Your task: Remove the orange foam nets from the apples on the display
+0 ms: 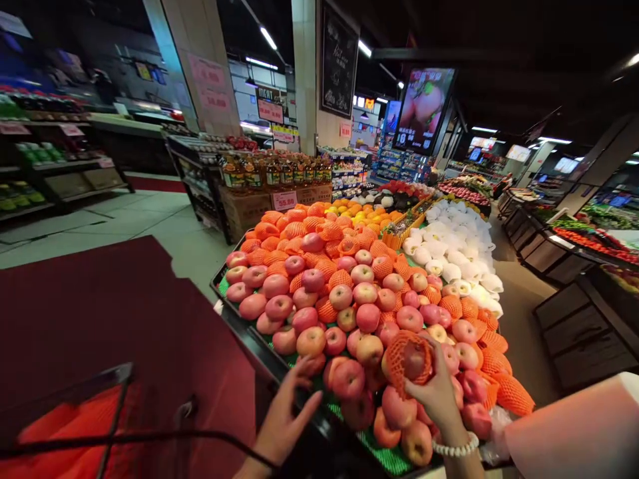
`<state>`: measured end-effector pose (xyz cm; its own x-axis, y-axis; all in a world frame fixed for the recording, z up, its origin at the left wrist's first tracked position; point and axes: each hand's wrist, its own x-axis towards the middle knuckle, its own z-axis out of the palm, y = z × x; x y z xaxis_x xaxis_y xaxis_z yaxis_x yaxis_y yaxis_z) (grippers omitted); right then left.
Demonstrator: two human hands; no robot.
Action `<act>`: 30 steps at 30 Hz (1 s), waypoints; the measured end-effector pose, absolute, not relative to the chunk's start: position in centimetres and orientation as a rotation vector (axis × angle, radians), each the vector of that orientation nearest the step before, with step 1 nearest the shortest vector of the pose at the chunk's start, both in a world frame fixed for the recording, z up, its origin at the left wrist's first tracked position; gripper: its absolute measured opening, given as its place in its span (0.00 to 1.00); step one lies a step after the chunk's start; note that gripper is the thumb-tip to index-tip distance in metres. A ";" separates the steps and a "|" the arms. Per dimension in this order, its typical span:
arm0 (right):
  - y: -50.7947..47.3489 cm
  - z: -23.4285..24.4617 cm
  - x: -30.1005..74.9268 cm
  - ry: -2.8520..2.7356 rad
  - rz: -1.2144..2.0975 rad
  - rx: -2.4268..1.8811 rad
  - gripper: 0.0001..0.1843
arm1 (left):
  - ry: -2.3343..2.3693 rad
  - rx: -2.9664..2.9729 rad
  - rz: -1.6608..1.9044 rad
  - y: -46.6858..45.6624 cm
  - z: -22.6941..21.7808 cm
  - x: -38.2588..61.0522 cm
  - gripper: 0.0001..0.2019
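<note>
My right hand, with a beaded bracelet on its wrist, is closed around an apple in an orange foam net over the near part of the display. At the display's near left edge, my left hand has its fingers spread, with nothing in it. Its fingertips are close to an apple; whether they touch it I cannot tell. Around both hands lie many loose red and yellow apples on a green mat. Farther back, more fruit sits in orange foam nets.
White-wrapped fruit fills the display's far right. The display's black rim runs along its left side. A basket with a black handle holds something orange at lower left. A pale roll juts in at lower right. Bottles stand behind.
</note>
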<state>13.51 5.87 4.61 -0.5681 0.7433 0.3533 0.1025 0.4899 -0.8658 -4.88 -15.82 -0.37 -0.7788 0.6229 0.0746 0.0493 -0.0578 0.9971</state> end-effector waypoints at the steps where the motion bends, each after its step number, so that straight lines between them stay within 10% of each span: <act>1: 4.0 4.8 13.0 -2.020 1.142 -0.658 0.41 | 1.712 0.743 1.831 -15.3 -0.4 -4.3 0.36; 9: 0.3 6.4 13.5 -2.188 1.069 -0.425 0.41 | 1.230 0.744 1.789 -9.7 2.3 -1.3 0.44; 16: -1.7 6.3 13.6 -2.271 0.911 -0.182 0.23 | 1.308 0.774 1.777 -10.8 0.6 -2.1 0.51; 23: 0.2 3.8 11.2 -2.214 1.211 -0.513 0.45 | 1.424 1.037 1.676 -12.8 0.0 -2.1 0.50; 30: 1.3 2.1 11.5 -2.050 1.980 -0.674 0.51 | 1.648 1.091 1.460 -17.0 -2.9 -4.2 0.29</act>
